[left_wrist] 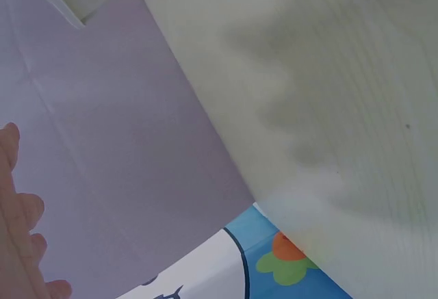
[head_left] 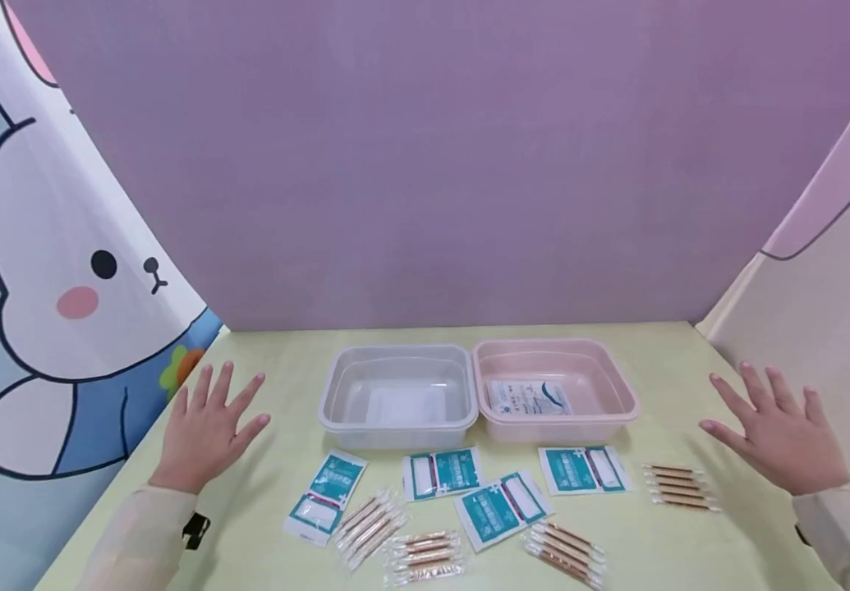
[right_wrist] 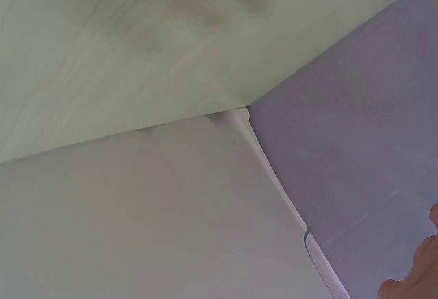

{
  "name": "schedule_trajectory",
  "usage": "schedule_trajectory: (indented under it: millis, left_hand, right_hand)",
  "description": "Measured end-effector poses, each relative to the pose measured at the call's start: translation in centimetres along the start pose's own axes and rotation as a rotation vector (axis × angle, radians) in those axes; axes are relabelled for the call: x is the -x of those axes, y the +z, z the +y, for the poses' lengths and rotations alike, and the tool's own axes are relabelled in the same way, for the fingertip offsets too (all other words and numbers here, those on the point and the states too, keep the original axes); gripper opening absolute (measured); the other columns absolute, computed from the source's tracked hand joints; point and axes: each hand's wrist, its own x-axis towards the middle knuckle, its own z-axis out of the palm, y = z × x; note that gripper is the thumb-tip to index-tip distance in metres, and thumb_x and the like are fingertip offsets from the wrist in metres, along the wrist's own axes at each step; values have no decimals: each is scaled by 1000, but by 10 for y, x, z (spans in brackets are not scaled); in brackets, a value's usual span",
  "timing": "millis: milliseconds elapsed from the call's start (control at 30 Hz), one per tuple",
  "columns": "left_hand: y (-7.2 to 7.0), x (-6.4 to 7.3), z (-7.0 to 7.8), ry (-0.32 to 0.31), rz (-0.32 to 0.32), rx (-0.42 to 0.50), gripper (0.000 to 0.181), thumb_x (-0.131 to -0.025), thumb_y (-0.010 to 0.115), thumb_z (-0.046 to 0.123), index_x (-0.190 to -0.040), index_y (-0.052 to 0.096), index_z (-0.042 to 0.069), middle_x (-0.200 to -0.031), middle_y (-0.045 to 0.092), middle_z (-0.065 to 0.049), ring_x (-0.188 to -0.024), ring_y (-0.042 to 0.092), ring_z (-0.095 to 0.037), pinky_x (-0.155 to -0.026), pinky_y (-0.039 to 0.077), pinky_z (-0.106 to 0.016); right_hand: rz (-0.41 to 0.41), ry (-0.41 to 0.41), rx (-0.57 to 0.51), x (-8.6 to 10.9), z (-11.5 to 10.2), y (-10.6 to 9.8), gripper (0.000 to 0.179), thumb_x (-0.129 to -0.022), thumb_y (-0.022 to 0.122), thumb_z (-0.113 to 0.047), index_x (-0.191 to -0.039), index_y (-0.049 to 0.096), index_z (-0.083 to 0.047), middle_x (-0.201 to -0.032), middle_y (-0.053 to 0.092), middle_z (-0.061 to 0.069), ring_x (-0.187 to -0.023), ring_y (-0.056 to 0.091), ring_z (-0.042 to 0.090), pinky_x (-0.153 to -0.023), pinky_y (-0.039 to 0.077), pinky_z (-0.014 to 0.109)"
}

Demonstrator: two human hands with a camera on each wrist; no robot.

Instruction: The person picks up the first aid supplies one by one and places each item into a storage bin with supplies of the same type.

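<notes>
— Left hand first, in the head view: is it gripping anything?

— Nothing. It is released, fingers spread, well to the left of the pink basin. The white basin sits close against the pink basin's left side.

— And the right hand?

— Released as well, fingers fanned out, to the right of the pink basin and well apart from it.

— What lies nearest that one?

— A row of swabs, to the right of the pink basin and on its near side.

— The other things?

— Four teal packets lie on the near side of the pink basin, one straight before it, the others toward its left. Three swab bundles lie mostly nearer than those, before the pink basin and off to its left. One white-and-blue packet is inside the pink basin, toward its left.

— Left wrist view?

— Part of the left hand, against the purple backdrop that rises behind the pink basin. Its grip I cannot tell from there.

— Right wrist view?

— Part of the right hand, before that same backdrop; again I cannot tell its grip from there alone.
</notes>
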Motion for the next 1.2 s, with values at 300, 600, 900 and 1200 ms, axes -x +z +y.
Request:
schedule_trajectory:
  millis: [300, 600, 900, 1200]
  left_hand:
    - [-4, 1, 2, 7, -19, 29, 65, -94, 42, 58, -144, 40, 16, -147, 29, -31, -136, 18, -51, -104, 14, -68]
    - [-6, -3, 7, -5, -90, 114, 66, -96, 40, 56, -149, 34, 16, -150, 24, -30, -137, 14, -51, -103, 15, -69]
    - [-8, -8, 22, -48, -149, 196, 68, -95, 51, 46, -149, 32, 10, -150, 20, -32, -131, 28, -54, -96, 33, -66]
    - [-7, -9, 35, -113, -216, 440, 69, -98, 48, 43, -151, 24, 5, -144, 37, -28, -127, 40, -49, -97, 35, -62]
  right_hand:
    - [-91, 28, -51, 2, -4, -1, 78, -94, 52, -48, -155, 14, -17, -150, 18, 32, -135, 13, 56, -97, 8, 74]
    - [-176, -10, -164, -8, -16, -17, 70, -93, 58, -42, -147, 33, -4, -137, 38, 37, -115, 45, 55, -82, 36, 64]
    - [-273, 10, -349, -19, -37, -34, 68, -95, 58, -37, -148, 31, -4, -138, 43, 31, -112, 50, 52, -80, 41, 61]
    - [-280, -42, -468, -25, -58, -36, 65, -93, 63, -29, -145, 36, -1, -131, 52, 29, -107, 57, 46, -78, 45, 57]
